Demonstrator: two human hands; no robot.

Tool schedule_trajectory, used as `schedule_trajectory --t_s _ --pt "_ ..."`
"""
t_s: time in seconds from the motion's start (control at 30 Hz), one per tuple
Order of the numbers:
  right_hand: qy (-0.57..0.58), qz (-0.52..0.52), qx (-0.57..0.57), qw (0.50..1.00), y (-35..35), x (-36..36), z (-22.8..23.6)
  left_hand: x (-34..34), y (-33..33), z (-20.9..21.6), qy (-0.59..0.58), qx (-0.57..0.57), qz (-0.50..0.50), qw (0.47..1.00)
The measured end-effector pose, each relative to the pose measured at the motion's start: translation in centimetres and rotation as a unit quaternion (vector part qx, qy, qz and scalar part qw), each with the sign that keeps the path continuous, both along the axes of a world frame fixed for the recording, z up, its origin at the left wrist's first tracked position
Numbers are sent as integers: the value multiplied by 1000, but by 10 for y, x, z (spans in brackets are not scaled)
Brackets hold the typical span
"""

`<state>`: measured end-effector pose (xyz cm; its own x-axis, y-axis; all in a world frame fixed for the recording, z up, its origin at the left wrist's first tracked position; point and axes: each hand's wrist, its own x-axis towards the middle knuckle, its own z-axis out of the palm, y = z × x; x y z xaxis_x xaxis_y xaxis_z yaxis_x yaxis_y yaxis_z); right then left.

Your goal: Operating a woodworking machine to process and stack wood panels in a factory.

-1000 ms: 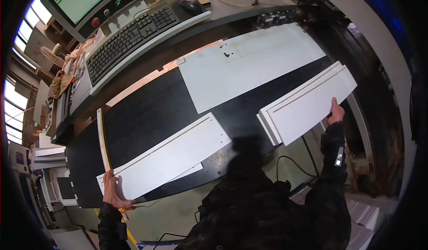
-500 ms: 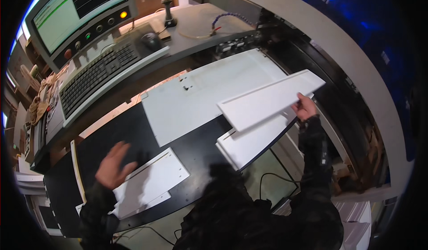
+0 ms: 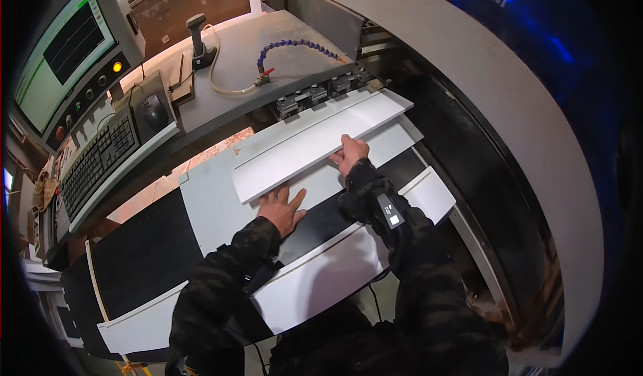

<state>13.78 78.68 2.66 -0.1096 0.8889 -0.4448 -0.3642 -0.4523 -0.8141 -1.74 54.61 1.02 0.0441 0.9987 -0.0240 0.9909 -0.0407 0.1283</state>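
Observation:
A long white panel (image 3: pixel 315 149) with a groove along its far side lies slanted over the pale grey plate (image 3: pixel 207 205). My right hand (image 3: pixel 352 153) is closed on its near edge, thumb on top and fingers partly hidden underneath. At the panel's near left end, my left hand (image 3: pixel 281 210) touches the edge with its fingertips, some tucked out of sight. The left thumb stands apart from the panel. Closer to me, white panel surfaces (image 3: pixel 321 285) lie along the black worktop's near edge, partly covered by my arms.
Metal clamp-like blocks (image 3: pixel 311 96) line the plate's far side. Beyond are a blue jointed hose (image 3: pixel 295 43), a handheld scanner (image 3: pixel 198 41), a mouse (image 3: pixel 155 110), a keyboard (image 3: pixel 100 158) and a monitor (image 3: pixel 60 61). A large pale machine frame (image 3: pixel 482 68) curves along the right.
My right hand has carried the white panel left and away from me, over the grey plate. My left hand has come from the left to the panel's edge. The view has shifted right.

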Motion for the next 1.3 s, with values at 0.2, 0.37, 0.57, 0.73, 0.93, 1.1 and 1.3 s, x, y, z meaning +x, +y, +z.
schedule_trajectory --t_s 0.2,0.37,0.57,0.73,0.93,1.1,1.3 --pt "25 -25 11 999 37 -24 -31 42 46 10 65 12 44 997" --pt "-133 133 13 982 73 -14 -15 35 46 6 69 44 29 996" --pt "-272 209 33 939 96 -18 -17 36 48 4 61 59 20 996" --pt "-277 174 34 944 112 -15 -24 30 43 -6 56 84 25 995" --pt "-229 147 16 962 118 -21 -28 24 39 -9 56 79 33 995" --pt "-260 156 13 953 122 -7 -27 29 48 -18 21 88 31 995" --pt "-230 157 -12 960 125 -10 -20 26 49 -26 31 99 32 994"
